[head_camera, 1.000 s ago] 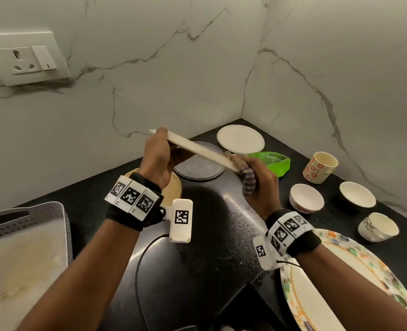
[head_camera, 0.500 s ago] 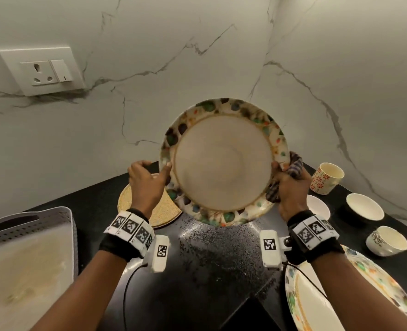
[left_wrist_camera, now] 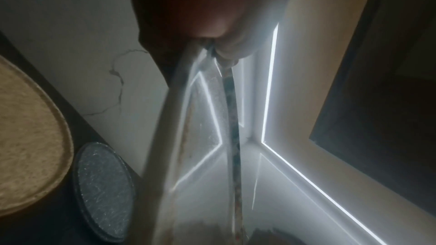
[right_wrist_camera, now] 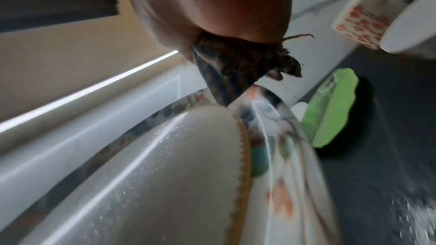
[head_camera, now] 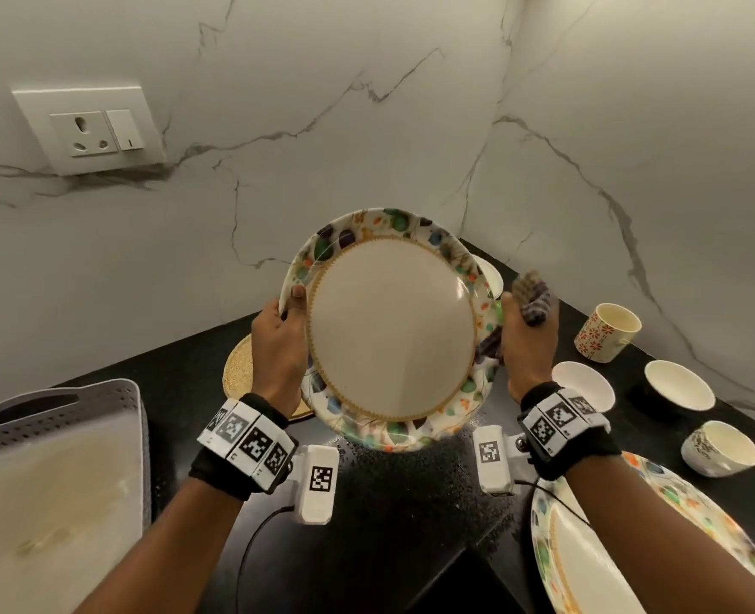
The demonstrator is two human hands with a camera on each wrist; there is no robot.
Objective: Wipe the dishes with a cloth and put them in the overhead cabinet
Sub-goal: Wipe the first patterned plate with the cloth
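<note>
Head view first: a floral-rimmed plate (head_camera: 391, 330) is held up on edge above the black counter (head_camera: 389, 516), its cream face turned toward the camera. Its left rim is gripped by the left hand (head_camera: 280, 343), the thumb laid over the front of the rim. Its right rim is met by the right hand (head_camera: 527, 343), in which a dark checked cloth (head_camera: 531, 299) is bunched and pressed against the rim. A second floral plate (head_camera: 686, 525) is seen lying on the counter at lower right. A flowered mug (head_camera: 608, 332), three white bowls (head_camera: 679, 385) and another cup (head_camera: 720, 447) are set along the right wall. A woven mat (head_camera: 238, 370) is partly hidden behind the left hand, and a grey tray (head_camera: 56, 414) is seen at far left. A socket plate (head_camera: 90, 128) is mounted on the marble wall.

Left wrist view: the plate (left_wrist_camera: 188, 137) is seen edge-on, pinched at its rim between thumb and fingers. The woven mat (left_wrist_camera: 26, 137) and a grey round mat (left_wrist_camera: 103, 189) are shown lying side by side on the counter.

Right wrist view: the cloth (right_wrist_camera: 235, 66) is clamped under the fingers against the plate's (right_wrist_camera: 165, 183) rim. A green dish (right_wrist_camera: 335, 107) and the flowered mug (right_wrist_camera: 361, 18) are blurred beyond.
</note>
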